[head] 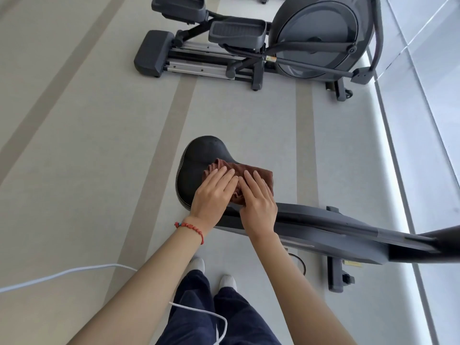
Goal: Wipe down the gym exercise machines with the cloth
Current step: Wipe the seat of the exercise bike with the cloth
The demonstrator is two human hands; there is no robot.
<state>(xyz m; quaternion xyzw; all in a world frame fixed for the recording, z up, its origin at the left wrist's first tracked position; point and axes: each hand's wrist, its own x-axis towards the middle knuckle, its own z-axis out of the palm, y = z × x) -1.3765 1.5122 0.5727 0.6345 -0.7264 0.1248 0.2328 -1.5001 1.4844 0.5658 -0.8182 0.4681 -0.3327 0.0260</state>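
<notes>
Nearest: dark trousers and two pale shoes (227, 280) on the floor; a white cable (74, 270) trails in from the left. Both forearms reach forward; a red bead bracelet (190, 227) on the left wrist.

Left hand (214, 192) and right hand (258, 202) lie flat, fingers extended and together, palms down on the brown cloth (251, 171); neither curls round it, they press rather than grasp. Cloth sits bunched on the right-hand part of the black bike seat (199, 165), directly under and just ahead of the fingertips; hands side by side, index fingers almost touching, neither clearly nearer.

Seat's long axis runs away from the person, slightly leftward; its far, left end lies bare beyond the cloth, so the next stroke probably pushes forward and left. Bike frame (348, 230) runs off right.

Floor (87, 145) pale grey with darker stripes; a window wall along the right. Farther off, an elliptical trainer (316, 36), apparently not yet reached.
</notes>
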